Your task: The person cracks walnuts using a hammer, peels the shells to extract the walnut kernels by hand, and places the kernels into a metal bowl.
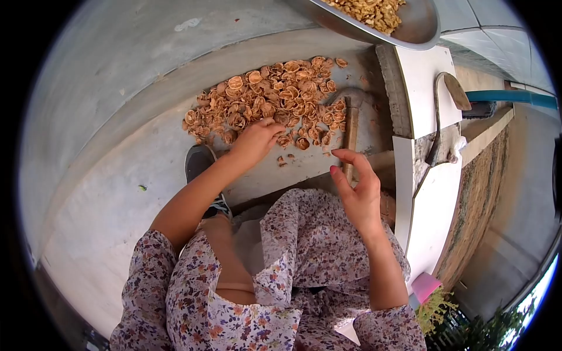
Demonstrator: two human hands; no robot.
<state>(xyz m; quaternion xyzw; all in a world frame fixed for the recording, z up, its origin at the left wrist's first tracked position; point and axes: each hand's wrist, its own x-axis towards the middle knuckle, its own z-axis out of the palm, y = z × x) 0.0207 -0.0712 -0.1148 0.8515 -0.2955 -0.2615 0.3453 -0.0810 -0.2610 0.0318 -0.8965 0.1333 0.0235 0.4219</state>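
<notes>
My left hand (257,141) is over the near edge of a pile of cracked walnut shells (263,96), its fingers curled together. Whatever may be between those fingertips is hidden. My right hand (358,190) is lifted in front of my right knee, thumb and index finger apart, with nothing visible between them. Just beyond its fingertips a tool's wooden handle (351,126) lies on the concrete, right of the shells. The tool's head is hard to make out. A few shell bits (283,161) lie between the hands.
A metal bowl (424,23) holding walnut kernels (374,13) stands at the upper right. A sickle (438,117) rests on the white-tiled ledge (430,205) to my right. My shoe (199,162) is beside the pile. A curved concrete wall (134,47) rises behind the shells.
</notes>
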